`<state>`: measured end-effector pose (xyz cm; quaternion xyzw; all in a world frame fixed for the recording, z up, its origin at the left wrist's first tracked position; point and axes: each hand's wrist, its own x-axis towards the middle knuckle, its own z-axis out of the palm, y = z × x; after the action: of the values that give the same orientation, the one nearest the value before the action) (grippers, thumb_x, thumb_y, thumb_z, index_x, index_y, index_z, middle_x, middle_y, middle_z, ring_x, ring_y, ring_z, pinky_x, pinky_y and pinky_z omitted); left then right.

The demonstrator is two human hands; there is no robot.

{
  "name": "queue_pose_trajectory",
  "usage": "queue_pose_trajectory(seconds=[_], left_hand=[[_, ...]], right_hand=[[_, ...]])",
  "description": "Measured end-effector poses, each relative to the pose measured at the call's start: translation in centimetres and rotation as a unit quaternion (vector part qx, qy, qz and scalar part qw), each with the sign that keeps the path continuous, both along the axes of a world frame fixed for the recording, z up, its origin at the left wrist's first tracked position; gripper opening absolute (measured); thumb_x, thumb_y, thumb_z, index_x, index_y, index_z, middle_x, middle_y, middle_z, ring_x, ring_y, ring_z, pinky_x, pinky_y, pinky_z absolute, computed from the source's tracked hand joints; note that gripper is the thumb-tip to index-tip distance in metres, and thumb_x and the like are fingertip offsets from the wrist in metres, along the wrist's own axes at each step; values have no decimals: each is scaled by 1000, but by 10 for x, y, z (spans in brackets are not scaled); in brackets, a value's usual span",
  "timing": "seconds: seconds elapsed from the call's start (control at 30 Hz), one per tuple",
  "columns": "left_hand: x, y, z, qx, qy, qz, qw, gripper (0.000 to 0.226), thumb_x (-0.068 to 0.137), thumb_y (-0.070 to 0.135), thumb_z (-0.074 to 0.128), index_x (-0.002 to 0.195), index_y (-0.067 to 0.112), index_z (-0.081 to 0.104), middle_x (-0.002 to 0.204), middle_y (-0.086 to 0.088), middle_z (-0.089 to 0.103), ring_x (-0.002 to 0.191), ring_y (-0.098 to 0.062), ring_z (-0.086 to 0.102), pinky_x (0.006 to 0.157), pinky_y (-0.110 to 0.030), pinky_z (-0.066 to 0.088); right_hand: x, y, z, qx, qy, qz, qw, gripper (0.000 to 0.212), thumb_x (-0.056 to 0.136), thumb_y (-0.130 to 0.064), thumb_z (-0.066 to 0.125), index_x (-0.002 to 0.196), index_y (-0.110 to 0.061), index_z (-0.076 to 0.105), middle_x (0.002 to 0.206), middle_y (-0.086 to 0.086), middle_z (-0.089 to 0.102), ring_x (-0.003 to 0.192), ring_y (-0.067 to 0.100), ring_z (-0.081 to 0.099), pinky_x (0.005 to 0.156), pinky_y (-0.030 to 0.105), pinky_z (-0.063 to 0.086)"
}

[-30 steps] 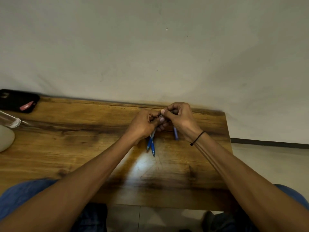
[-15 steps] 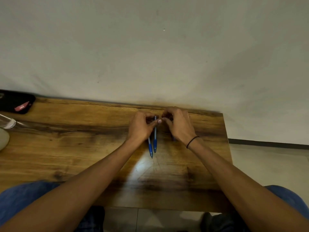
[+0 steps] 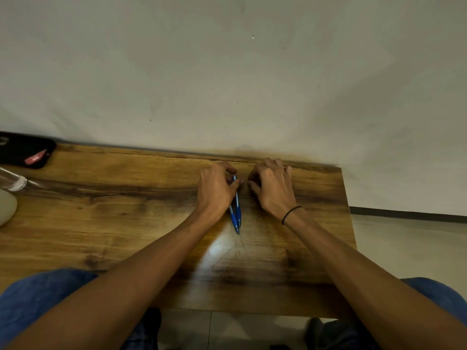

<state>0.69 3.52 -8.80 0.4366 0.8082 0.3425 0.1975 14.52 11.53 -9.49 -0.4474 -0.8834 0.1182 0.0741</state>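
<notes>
Pale wall fills the top half of the view. Wooden tabletop butts against it, right end in view. Blue jeans show at the near edge, both forearms reach forward over the wood.

Left hand: fingers and thumb curled round the far ends of two blue pens, pinching them together. The pens lie on the tabletop, centre-right near the wall, side by side and touching. Their tips point back toward the person, one slightly ahead of the other.

Right hand: knuckles up, fingers curled down onto the tabletop just right of the pens, close to the left thumb. Underside hidden, so can't tell if it's holding anything.

Far left: black case with a red tag against the wall. A clear bottle lies in front of it, and a pale rounded object is cut off by the frame edge. All three sit well apart from the hands.

Thin black band on the right wrist.
</notes>
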Motion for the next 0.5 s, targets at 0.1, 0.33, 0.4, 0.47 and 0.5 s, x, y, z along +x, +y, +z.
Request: queue_pose_trajectory(seconds=[0.1,0.33,0.4,0.47,0.5], left_hand=[[2,0,-1,-6,11,-12,1000,31,87,20,87,115,10,77,98,-6,80,86,-17,76,80,-40,65],[4,-2,-2,6,44,-21,999,36,87,27,87,117,9,77,102,-8,80,89,-20,77,76,-33,63],[3,-2,-2,11,37,-21,999,38,87,30,87,116,8,76,102,-8,80,87,-19,77,76,-36,65],[2,-2,0,16,38,-16,999,33,91,30,83,115,8,77,101,-8,80,86,-19,77,77,-36,65],[1,-2,0,19,42,-13,999,30,93,29,81,113,8,77,101,-8,80,86,-19,77,77,-36,65]], right_hand=[[-1,-2,1,-6,-4,-3,1000,12,92,-28,69,100,-18,71,113,5,62,115,29,48,85,43,29],[3,1,17,-45,48,-36,997,34,85,-27,75,116,-17,67,117,5,61,115,27,51,88,43,36],[8,3,24,-65,79,-76,992,34,84,-24,76,115,-15,67,114,6,65,112,28,58,89,43,49],[13,1,27,-84,73,-120,986,30,85,-28,77,109,-11,69,108,9,71,104,30,66,82,45,58],[15,-1,26,-89,58,-137,985,29,86,-32,77,103,-11,69,102,10,72,98,31,69,75,43,59]])
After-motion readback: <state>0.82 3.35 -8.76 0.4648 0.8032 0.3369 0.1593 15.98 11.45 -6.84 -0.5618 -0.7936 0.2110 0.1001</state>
